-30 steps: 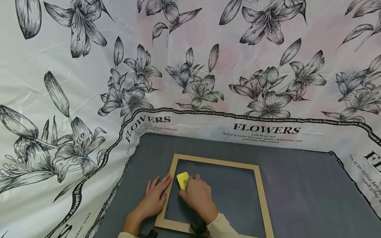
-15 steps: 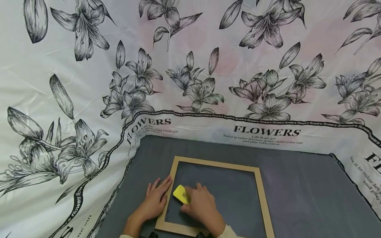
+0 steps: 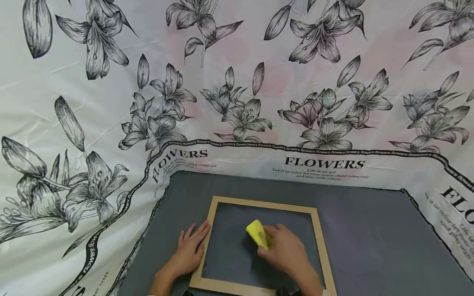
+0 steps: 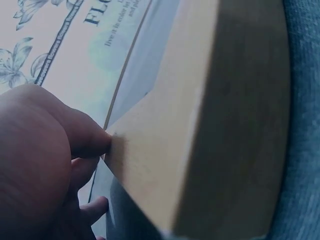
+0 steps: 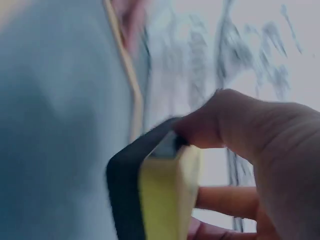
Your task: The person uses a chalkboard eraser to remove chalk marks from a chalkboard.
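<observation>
A small blackboard (image 3: 227, 250) with a light wooden frame (image 3: 264, 204) lies on the dark grey tabletop. My right hand (image 3: 290, 251) grips a yellow board eraser (image 3: 258, 234) over the middle of the board, and a shadow falls below it. In the right wrist view, thumb and fingers pinch the eraser (image 5: 162, 200) by its yellow body, its dark pad turned toward the board. At the frame's left side, my left hand (image 3: 188, 253) rests its extended fingers on the wood. The left wrist view has the thumb (image 4: 90, 137) touching the frame near a corner.
Grey tabletop (image 3: 370, 242) extends right of the blackboard. White fabric with black flower drawings and printed words (image 3: 324, 163) borders the table at the back and sides. Dark wrist straps (image 3: 285, 292) show at the bottom edge.
My right hand has carried the eraser down along the board's left side, then rightward to its middle, tilting it. The left hand has stayed on the frame. The head view has shifted slightly.
</observation>
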The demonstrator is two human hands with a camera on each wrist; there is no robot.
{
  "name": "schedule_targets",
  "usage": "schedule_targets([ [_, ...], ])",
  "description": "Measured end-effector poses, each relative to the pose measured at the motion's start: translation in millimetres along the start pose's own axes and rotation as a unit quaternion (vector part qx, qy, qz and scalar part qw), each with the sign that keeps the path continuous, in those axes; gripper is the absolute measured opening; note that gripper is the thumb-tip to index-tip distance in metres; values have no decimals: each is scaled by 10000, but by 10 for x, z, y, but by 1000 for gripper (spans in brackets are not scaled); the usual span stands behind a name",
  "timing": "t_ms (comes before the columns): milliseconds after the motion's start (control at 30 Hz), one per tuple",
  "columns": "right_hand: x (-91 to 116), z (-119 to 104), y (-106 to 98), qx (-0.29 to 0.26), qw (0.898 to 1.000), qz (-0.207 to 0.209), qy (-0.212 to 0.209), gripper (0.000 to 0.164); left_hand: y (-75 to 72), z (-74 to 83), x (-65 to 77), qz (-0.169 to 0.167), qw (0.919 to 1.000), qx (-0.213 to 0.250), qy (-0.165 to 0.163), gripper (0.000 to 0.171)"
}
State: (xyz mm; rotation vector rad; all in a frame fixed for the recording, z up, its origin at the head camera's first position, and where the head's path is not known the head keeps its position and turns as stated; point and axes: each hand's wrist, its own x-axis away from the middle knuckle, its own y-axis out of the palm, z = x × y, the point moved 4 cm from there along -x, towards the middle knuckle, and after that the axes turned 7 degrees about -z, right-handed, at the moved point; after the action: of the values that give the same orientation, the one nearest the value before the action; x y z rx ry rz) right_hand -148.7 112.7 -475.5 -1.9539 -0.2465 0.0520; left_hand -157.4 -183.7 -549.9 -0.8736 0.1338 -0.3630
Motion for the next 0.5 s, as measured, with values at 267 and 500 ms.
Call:
schedule_targets([
  [267,165,1188,-745,-219,9888,512,1386,75,40,-14,16,-68,9997,-19,-223,59],
  [500,422,1896,-781,-448,9684,-33,2453,82,50,27,0,-152,9993,-51,-331,59],
])
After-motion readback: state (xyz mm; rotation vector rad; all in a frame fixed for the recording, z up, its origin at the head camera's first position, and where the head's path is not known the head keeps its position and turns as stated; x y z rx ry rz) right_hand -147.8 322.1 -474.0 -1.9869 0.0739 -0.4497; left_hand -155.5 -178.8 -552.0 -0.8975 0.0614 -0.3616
